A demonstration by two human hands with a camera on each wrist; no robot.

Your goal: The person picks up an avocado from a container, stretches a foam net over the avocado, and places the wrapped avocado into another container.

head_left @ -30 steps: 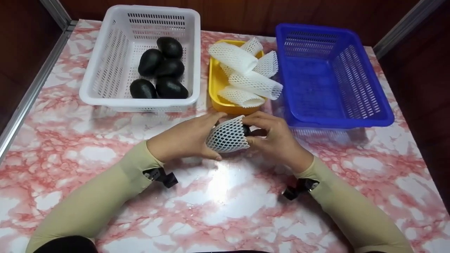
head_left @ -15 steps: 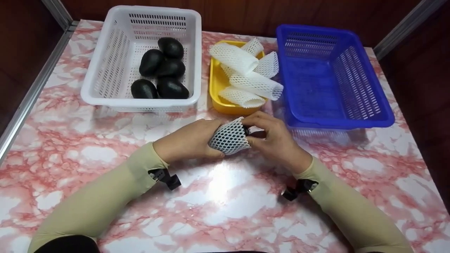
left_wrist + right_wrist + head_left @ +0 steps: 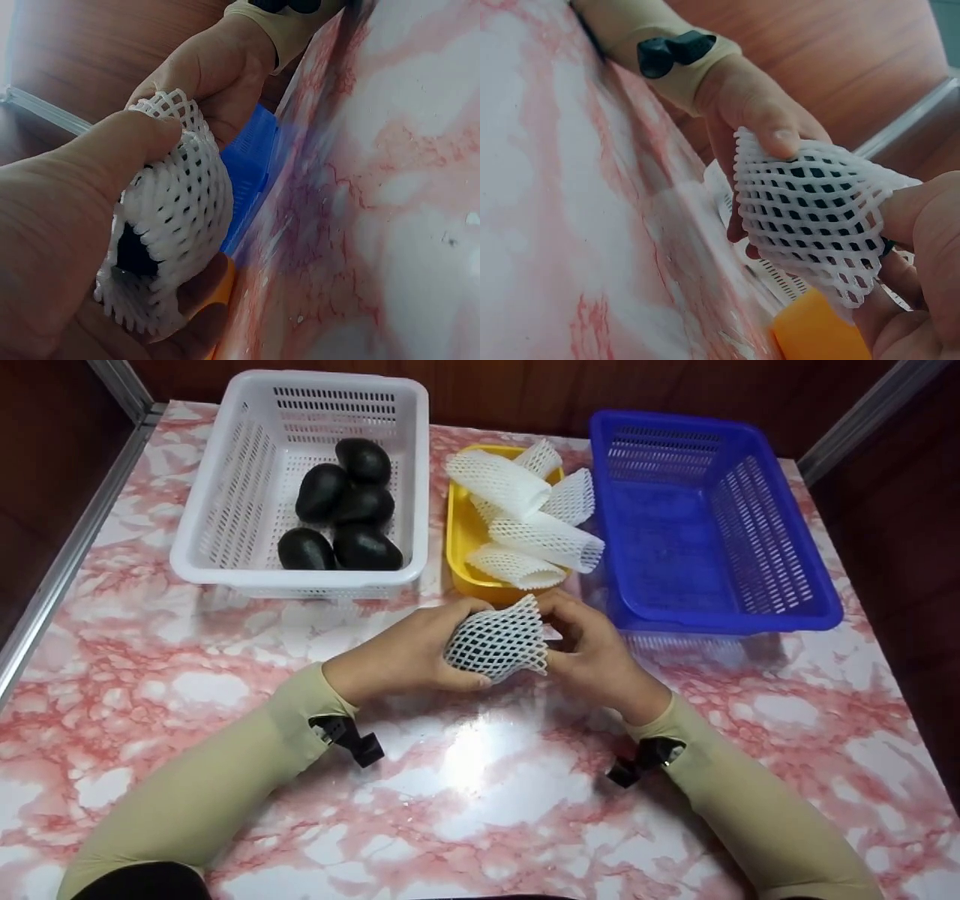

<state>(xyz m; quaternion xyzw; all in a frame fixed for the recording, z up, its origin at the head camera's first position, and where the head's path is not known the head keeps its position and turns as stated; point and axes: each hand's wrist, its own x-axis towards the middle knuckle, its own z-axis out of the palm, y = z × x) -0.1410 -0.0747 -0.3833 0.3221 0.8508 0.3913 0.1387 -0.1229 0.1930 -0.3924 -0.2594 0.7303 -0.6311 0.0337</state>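
In the head view a white foam net (image 3: 496, 642) surrounds a dark avocado, which shows through its mesh. My left hand (image 3: 405, 654) grips the covered fruit from the left, thumb along the near side. At the net's right end, my right hand (image 3: 596, 660) pinches the flared edge between thumb and fingers. Through the net's open left end, the left wrist view shows the dark end of the avocado (image 3: 136, 252). The right wrist view has the mesh (image 3: 810, 210) stretched between both hands, narrowing towards the right fingers.
A white basket (image 3: 300, 577) with several dark avocados (image 3: 367, 547) stands back left. Behind the hands, a yellow bin (image 3: 466, 536) holds several foam nets (image 3: 544, 538). A blue basket (image 3: 675, 555) is back right. The marbled table (image 3: 465, 825) extends in front.
The avocado's dark right end, visible earlier beside the right fingers, is now covered by the net. The net's right edge has moved right and up with the right hand.
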